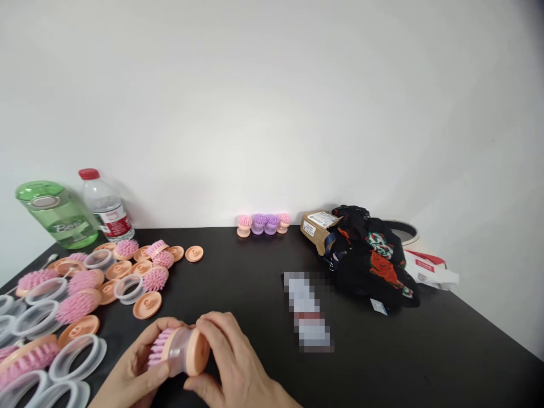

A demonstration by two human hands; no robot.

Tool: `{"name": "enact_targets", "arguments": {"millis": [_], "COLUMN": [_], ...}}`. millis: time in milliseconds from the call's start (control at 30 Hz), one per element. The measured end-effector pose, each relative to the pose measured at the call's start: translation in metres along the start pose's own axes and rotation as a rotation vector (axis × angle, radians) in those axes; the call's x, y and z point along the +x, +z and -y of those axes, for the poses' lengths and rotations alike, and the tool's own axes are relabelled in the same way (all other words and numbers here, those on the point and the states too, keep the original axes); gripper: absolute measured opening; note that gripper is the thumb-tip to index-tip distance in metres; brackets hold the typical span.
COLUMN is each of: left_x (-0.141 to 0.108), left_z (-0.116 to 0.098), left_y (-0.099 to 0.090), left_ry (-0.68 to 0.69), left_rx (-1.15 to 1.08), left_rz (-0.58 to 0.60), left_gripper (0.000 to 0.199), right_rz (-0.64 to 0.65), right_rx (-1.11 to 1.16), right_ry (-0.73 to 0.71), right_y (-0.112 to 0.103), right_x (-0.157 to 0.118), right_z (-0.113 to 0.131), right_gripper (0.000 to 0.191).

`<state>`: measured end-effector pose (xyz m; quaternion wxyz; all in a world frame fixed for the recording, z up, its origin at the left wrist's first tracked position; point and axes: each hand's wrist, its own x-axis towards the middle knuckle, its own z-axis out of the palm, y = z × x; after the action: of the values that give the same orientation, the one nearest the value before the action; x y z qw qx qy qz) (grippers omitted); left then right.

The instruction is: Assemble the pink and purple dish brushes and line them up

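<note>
A round brush (pixel 181 350) with pink bristles, a clear middle ring and peach-coloured ends lies on its side between my hands, near the table's front edge. My left hand (pixel 138 368) is wrapped round its bristle end, with the thumb on the clear ring. The fingers and thumb of my right hand (pixel 236 360) grip the peach cap on the other end. To the left lie loose parts: pink bristle heads (pixel 79 306), peach discs (pixel 147 305) and clear rings (pixel 77 358).
Two pink and two purple brushes (pixel 271 224) stand by the wall. A green bottle (pixel 63 221) and a water bottle (pixel 108 212) are at the back left. At the right are a cardboard box (pixel 315 231), black patterned cloth (pixel 374 263) and a blurred flat object (pixel 306 311).
</note>
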<state>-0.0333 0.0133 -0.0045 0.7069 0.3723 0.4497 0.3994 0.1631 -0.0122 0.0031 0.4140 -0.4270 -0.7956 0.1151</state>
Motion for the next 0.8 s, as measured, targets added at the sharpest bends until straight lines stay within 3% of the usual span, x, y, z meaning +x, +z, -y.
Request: {"name": "enact_targets", "arguments": {"millis": [233, 400, 567, 800], "left_x": [-0.002, 0.000, 0.004, 0.004], "left_z": [-0.002, -0.002, 0.001, 0.002], "left_y": [0.010, 0.012, 0.006, 0.005], "left_ry": [0.228, 0.301, 0.359, 0.443], "left_rx": [0.165, 0.274, 0.231, 0.165], "left_rz": [-0.087, 0.045, 0.121, 0.138], "left_gripper": [0.052, 0.049, 0.048, 0.050], "right_rz": [0.004, -0.012, -0.038, -0.031], "right_rx": [0.031, 0.134, 0.252, 0.280], "right_ry": [-0.042, -0.051, 0.002, 0.002], "right_y": [0.009, 0.013, 0.017, 0.024], "right_x": [0.000, 0.000, -0.003, -0.007], "right_z": [-0.013, -0.020, -0.025, -0.032], "right_gripper": [0.055, 0.049, 0.049, 0.048]}}
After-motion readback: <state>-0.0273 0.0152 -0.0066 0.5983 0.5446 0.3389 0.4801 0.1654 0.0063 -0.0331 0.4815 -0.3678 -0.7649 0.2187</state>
